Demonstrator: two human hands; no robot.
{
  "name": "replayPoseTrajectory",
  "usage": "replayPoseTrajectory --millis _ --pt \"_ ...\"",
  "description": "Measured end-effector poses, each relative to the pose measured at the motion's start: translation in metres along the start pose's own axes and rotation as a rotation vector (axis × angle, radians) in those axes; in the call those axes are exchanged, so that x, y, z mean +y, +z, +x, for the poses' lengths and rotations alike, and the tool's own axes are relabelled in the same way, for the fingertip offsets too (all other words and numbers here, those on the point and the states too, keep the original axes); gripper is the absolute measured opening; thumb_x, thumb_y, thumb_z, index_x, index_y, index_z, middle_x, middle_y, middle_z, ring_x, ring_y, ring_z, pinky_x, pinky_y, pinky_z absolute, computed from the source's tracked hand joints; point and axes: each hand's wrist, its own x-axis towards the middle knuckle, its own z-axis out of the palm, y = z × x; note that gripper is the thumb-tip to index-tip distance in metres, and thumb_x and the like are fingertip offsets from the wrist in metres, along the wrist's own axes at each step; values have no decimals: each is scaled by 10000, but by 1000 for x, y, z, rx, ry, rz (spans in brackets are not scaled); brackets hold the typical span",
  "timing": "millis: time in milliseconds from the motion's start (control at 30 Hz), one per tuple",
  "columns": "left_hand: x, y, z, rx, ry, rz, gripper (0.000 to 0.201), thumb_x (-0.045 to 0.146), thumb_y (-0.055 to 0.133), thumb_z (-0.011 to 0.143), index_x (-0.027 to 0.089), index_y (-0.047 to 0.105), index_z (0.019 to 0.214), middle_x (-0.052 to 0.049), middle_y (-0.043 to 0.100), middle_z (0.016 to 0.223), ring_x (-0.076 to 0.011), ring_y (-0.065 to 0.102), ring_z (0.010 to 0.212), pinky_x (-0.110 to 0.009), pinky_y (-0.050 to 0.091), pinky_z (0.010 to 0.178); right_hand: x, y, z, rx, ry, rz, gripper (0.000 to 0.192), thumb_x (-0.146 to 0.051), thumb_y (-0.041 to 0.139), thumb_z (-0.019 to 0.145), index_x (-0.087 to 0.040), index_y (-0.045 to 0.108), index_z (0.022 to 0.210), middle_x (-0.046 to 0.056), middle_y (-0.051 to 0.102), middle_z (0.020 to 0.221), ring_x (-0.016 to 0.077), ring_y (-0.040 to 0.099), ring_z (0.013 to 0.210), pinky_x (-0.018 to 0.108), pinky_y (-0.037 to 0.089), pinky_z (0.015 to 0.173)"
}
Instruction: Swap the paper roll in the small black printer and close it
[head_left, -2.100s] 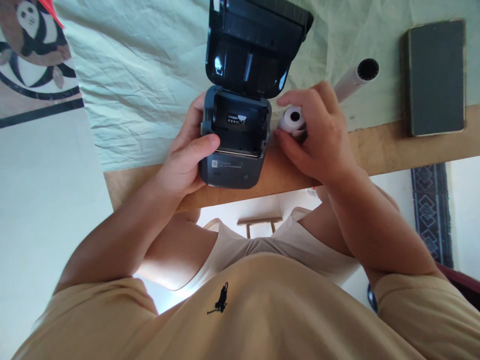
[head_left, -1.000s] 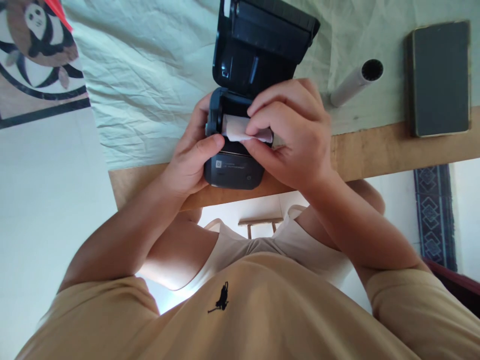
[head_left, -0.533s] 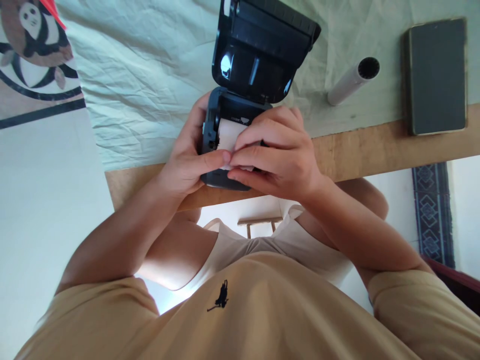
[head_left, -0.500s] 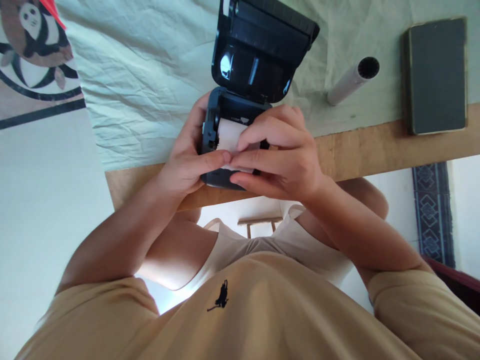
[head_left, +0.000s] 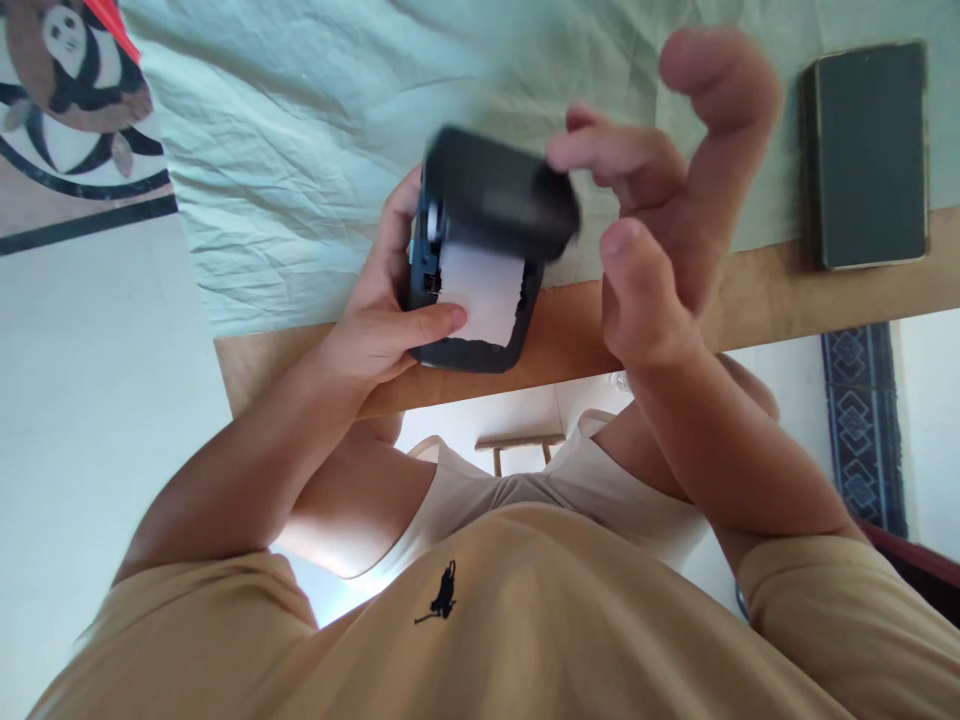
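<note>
**Small printer at the table edge, lid partly lowered over a paper strip**

The dark printer (head_left: 474, 290) is shown resting on the bare wooden edge of the table (head_left: 757, 290), close to the body, with its far end reaching the pale green cloth (head_left: 300, 150). A white paper strip (head_left: 484, 295) is seen lying out of the open compartment and down over the near front of the body; its lower edge is ragged. The lid (head_left: 499, 195) is rendered blurred, hinged at the far side and tilted over the compartment, not seated on the body.

The printer is gripped from its left side by the left hand (head_left: 390, 320): the fingers are wrapped round the far left wall and the thumb is laid across the front, its tip touching the left margin of the paper strip. The right hand (head_left: 660, 220) is held raised to the right of the lid, fingers spread and nothing enclosed; one fingertip is seen at or just beside the lid's right corner, though contact cannot be confirmed through the blur.

The governing relation is thus lateral: the lid lies directly to the left of the right hand and above the strip, its long edge running left to right, while the body is steadied by the nearer left hand.

A dark flat book (head_left: 870, 155) is placed well apart at the far right. A panda print (head_left: 67, 60) is visible at upper left.
</note>
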Motion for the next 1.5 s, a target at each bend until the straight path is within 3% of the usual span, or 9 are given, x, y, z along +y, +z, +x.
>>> replayPoseTrajectory --millis 200,367,567,733,900,1067,1233,1367,1500 --pt "1 -1 -3 -17 8 -44 998 292 891 636 351 401 1503 -32 603 1378 -184 724 1043 -268 607 761 2 -2 -1 -86 -18 -50 300 -509 431 1007 -329 501 1237 32 647 1263 225 625 1258 437 569 1035" --pt "7 3 -6 -72 13 -50 944 350 860 710 387 391 1529 -32 601 1381 -227 714 1128 -322 626 810 8 -1 1 -244 -12 -49 556 -647 464 985 -266 436 1390 101 601 1391 241 630 1247 460 553 1095" --pt "9 16 -10 95 -108 -64 661 661 645 857 230 597 1355 -113 674 1234 -291 698 1123 -346 607 709 7 0 -1 -307 0 -98 675 -740 473 945 -283 400 1437 111 590 1431 268 601 1308 470 548 1107" --pt "8 10 -10 76 -87 -56 540 514 681 879 159 629 1282 -121 709 1126 -215 703 866 -297 539 592 9 -1 -2 -306 -39 -148 674 -696 545 931 -297 400 1453 108 588 1451 265 624 1253 455 580 1052" --pt "15 16 -10 111 -76 -100 487 462 677 877 126 637 1228 -137 731 1119 -257 735 959 -275 512 559 5 -2 -1 -316 -50 -156 677 -691 533 944 -267 396 1454 112 585 1465 268 612 1279 457 578 1066" --pt "28 38 -10 205 -106 -154 423 437 631 928 102 652 1186 -141 747 1112 -318 716 1180 -381 618 839 6 -2 0 -351 5 -117 703 -689 535 946 -241 384 1467 120 566 1494 276 593 1324 451 541 1135" --pt "38 48 -4 254 -173 -334 382 426 481 1009 106 663 1108 -130 786 1098 -312 629 1366 -488 507 1172 7 -1 0 -332 27 -99 687 -695 520 943 -267 390 1464 106 554 1501 293 575 1361 474 513 1176" --pt "45 48 -2 323 -225 -380 313 354 549 1013 97 681 1133 -73 815 985 -279 683 1308 -480 426 1268 6 -1 1 -319 50 -97 707 -723 519 921 -292 393 1467 98 545 1504 308 569 1369 501 499 1195" --pt "47 47 -4 242 -218 -446 332 362 583 1009 151 673 1248 -28 792 1219 -254 658 1351 -493 362 1321 5 -1 2 -293 -4 -30 662 -668 545 934 -287 407 1458 89 532 1523 302 539 1420 499 474 1234"
